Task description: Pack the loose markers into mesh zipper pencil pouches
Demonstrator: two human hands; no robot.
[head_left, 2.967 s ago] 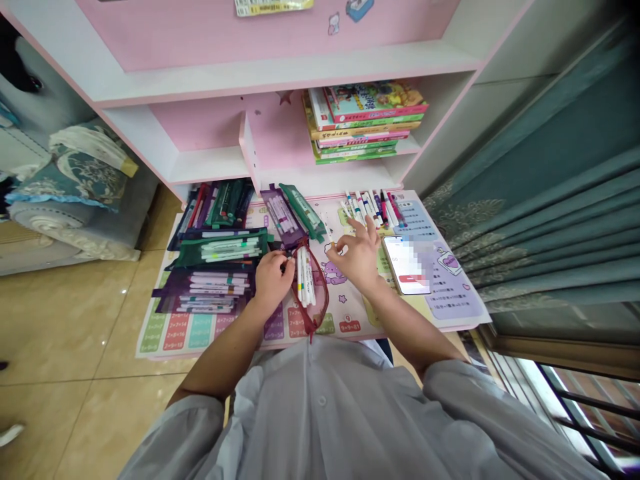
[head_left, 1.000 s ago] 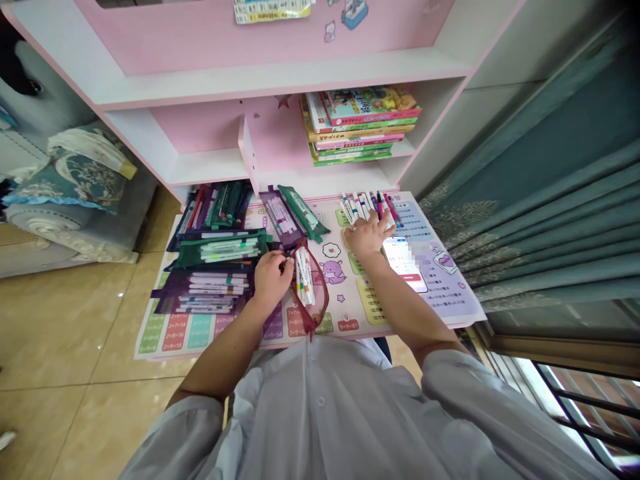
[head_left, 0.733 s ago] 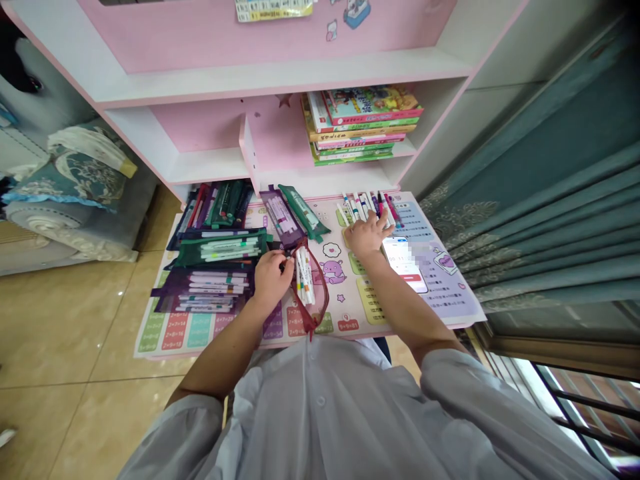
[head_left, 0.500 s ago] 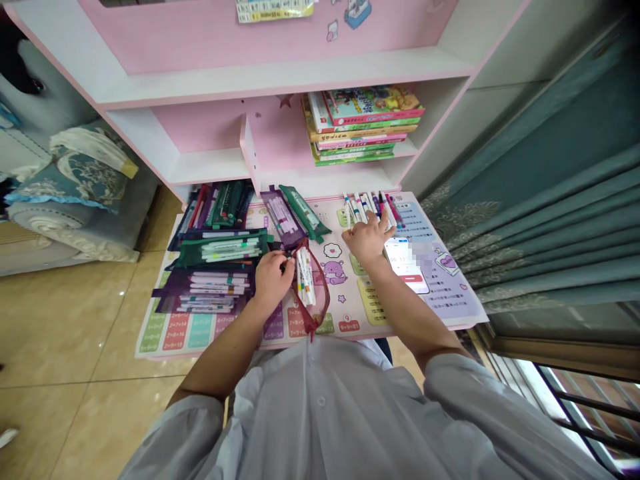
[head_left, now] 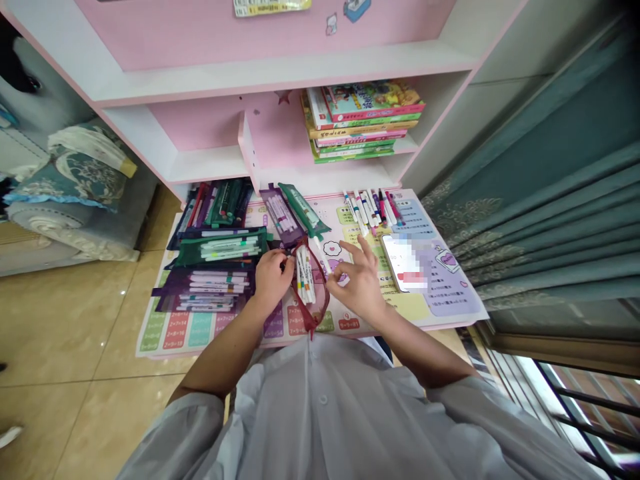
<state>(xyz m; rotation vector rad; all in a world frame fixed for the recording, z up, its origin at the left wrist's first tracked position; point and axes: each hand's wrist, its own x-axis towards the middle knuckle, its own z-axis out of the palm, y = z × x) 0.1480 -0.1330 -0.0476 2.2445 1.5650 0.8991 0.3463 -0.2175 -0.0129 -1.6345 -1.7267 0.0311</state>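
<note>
My left hand (head_left: 271, 275) is closed on the left edge of a dark red mesh pencil pouch (head_left: 311, 321), its thumb and fingers pinched at the rim. Inside the opened pouch lie several white markers (head_left: 304, 275). Just right of the pouch, my right hand (head_left: 357, 283) pinches a white marker (head_left: 321, 255) between thumb and forefinger, the other fingers spread. The held marker slants over the pouch's right side. Loose markers (head_left: 367, 210) with white and pink barrels lie in a row at the back right of the desk.
Filled purple (head_left: 170, 290) and green mesh pouches (head_left: 190, 252) are piled on the left. Two more, one purple (head_left: 283, 217) and one green (head_left: 305, 212), lie behind the red one. A phone (head_left: 397, 263) rests on the right. Books (head_left: 365, 127) are stacked on the shelf.
My right hand has come from the loose markers toward the red pouch, bringing a white marker. My left hand has stayed at the pouch's edge.
</note>
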